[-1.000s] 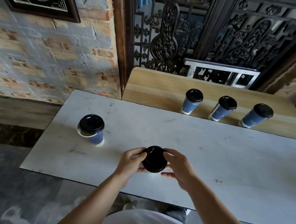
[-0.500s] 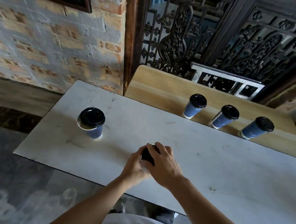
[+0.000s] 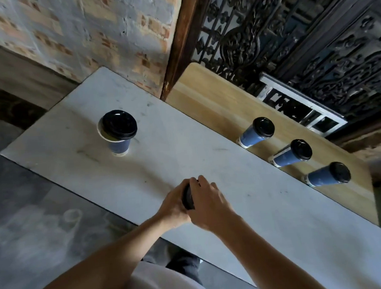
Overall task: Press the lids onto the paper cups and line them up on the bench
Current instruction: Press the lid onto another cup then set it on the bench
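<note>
1. Hands meet low in the middle of the frame, above the near edge of the white table (image 3: 267, 195).
2. The left hand (image 3: 172, 205) curls round the left side of a black lid (image 3: 187, 197) and grips it.
3. The right hand (image 3: 209, 202) lies over the top of that lid, with its fingers bent down round it.
4. Both hands hide the cup under the lid.
5. A blue cup (image 3: 119, 147) stands at the upper left of the table. Its crooked lid (image 3: 119, 124) lets the white rim peek out on the left.
6. Three more cups with lids on stand in a row on the wooden bench (image 3: 204, 93) at the right: first bench cup (image 3: 255, 132), second bench cup (image 3: 291, 153), third bench cup (image 3: 328, 175).
</note>
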`<state>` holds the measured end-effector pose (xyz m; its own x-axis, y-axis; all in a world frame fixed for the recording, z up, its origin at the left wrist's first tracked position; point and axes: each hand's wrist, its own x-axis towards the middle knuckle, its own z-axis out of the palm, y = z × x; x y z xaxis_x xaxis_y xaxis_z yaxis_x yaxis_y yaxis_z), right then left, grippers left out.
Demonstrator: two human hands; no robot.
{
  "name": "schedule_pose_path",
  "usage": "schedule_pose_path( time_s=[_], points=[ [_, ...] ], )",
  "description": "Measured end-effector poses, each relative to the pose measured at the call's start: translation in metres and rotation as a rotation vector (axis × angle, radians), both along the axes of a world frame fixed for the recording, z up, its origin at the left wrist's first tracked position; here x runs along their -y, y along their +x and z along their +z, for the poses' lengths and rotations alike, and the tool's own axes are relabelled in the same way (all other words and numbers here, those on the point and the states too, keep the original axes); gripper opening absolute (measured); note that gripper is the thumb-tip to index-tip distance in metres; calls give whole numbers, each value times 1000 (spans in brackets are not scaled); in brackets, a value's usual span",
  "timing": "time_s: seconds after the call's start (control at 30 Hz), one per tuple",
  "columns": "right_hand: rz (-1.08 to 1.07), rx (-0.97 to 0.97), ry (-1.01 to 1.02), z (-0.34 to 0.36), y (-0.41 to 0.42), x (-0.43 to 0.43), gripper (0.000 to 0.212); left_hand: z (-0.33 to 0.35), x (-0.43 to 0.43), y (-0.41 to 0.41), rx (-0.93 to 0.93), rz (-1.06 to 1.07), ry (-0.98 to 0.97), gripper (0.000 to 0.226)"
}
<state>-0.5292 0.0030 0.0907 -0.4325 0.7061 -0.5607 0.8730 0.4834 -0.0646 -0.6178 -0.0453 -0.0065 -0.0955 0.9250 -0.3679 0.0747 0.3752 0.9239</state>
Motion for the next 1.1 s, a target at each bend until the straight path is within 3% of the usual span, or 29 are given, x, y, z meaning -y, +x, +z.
schedule_pose_path(
  time_s=[0.23, 0.37, 0.43, 0.57, 0.67, 0.87, 1.1],
  points=[
    [41, -1, -15, -3, -1, -3, 71, 3, 0, 0, -27, -15, -31, 54],
    [-3, -135, -109, -1, 11, -17, 86, -4, 2, -8, -7, -62, -50, 72],
    [-232, -321, -242, -6, 23, -20, 85, -8, 4, -14, 33, -48, -66, 74],
    [-943, -833, -330, -31, 44, -7, 29, -4, -2, -21, 297, 144, -180, 43],
    [-1295, -1069, -580, -37, 47, 2, 23, 12, -8, -18, 491, 233, -190, 30],
    [-1401, -1234, -723, -38, 50, 5, 31, 18, -19, -17, 322, 214, -81, 32],
    [-1303, -1244, -545, -53, 39, 15, 33, 16, -26, -33, 100, 166, 49, 28]
  ],
)
